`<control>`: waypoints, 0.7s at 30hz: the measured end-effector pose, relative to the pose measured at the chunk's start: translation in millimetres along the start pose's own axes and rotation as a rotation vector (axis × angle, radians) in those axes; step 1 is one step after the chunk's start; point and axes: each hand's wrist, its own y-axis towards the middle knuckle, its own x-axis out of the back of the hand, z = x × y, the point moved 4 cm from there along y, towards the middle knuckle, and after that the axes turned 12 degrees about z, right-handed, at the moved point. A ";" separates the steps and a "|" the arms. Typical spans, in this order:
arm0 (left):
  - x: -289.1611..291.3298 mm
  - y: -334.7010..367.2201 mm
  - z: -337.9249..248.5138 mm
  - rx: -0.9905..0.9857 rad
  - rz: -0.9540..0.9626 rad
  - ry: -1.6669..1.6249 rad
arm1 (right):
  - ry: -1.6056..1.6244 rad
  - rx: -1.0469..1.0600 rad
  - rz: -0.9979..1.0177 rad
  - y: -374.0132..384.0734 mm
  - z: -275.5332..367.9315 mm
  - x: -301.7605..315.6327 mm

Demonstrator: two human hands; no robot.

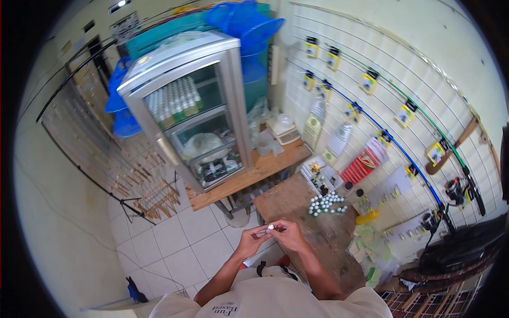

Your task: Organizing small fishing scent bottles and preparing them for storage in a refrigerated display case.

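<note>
Both my hands meet in front of my body, beside the near edge of the wooden table. My left hand point(251, 241) is closed around the body of a small bottle point(270, 227), which lies tilted with its white cap toward the right. At the cap end, my right hand point(289, 235) pinches with thumb and fingers. Most of the bottle's body is hidden by my fingers. Farther right on the table point(281, 204) stands a cluster of several similar white-capped bottles point(326, 203).
Pale green labels or papers point(366, 246) lie in a heap at the table's right, near a yellow bottle point(367, 217). A white box point(319, 175) sits at the back. A glass-door cabinet point(196, 116) stands ahead left. Fishing rods point(408, 153) hang on the wire wall rack.
</note>
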 end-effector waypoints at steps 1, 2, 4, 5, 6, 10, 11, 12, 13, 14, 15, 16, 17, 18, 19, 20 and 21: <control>8.7 -8.3 -3.5 -0.010 -0.021 -0.001 | -0.010 0.005 0.035 7.4 1.5 -10.8; 19.9 -17.6 -8.1 -0.015 -0.056 0.040 | -0.022 0.013 0.061 14.9 5.7 -22.2; 39.8 -36.7 -16.1 -0.032 -0.115 0.077 | 0.184 0.122 0.137 27.8 15.3 -45.4; 48.3 -46.5 -20.3 -0.044 -0.123 0.046 | 0.176 0.128 0.164 35.6 23.6 -54.3; 55.7 -56.1 -24.1 -0.055 -0.130 0.015 | 0.195 0.154 0.177 45.0 32.8 -59.8; 84.1 -91.1 -37.7 -0.099 -0.223 -0.054 | 0.229 0.267 0.173 98.3 67.2 -76.5; 91.9 -98.5 -39.1 -0.114 -0.240 -0.061 | 0.228 0.267 0.188 114.4 76.5 -81.7; 98.2 -105.6 -40.6 -0.127 -0.254 -0.070 | 0.244 0.298 0.179 129.9 88.1 -85.8; 103.7 -110.6 -42.3 -0.129 -0.266 -0.071 | 0.260 0.328 0.169 145.6 99.9 -89.7; 109.0 -115.9 -43.4 -0.131 -0.278 -0.103 | 0.263 0.324 0.181 162.2 108.9 -96.3; 113.6 -120.8 -45.4 -0.133 -0.287 -0.134 | 0.213 0.375 0.168 178.3 121.2 -101.8; 117.3 -125.7 -47.2 -0.132 -0.298 -0.136 | 0.164 0.426 0.155 193.1 132.9 -108.4; 119.5 -130.4 -49.9 -0.146 -0.309 -0.141 | 0.166 0.424 0.169 207.6 143.3 -117.0; 121.2 -134.0 -52.8 -0.162 -0.321 -0.147 | 0.152 0.433 0.158 221.6 153.9 -124.8; 123.4 -137.6 -55.3 -0.167 -0.336 -0.149 | 0.137 0.443 0.149 232.1 163.7 -133.4; 126.0 -140.9 -58.4 -0.189 -0.338 -0.148 | 0.138 0.445 0.170 245.1 168.5 -144.8; 126.6 -141.7 -61.6 -0.214 -0.335 -0.146 | 0.058 0.464 0.113 258.3 171.8 -150.6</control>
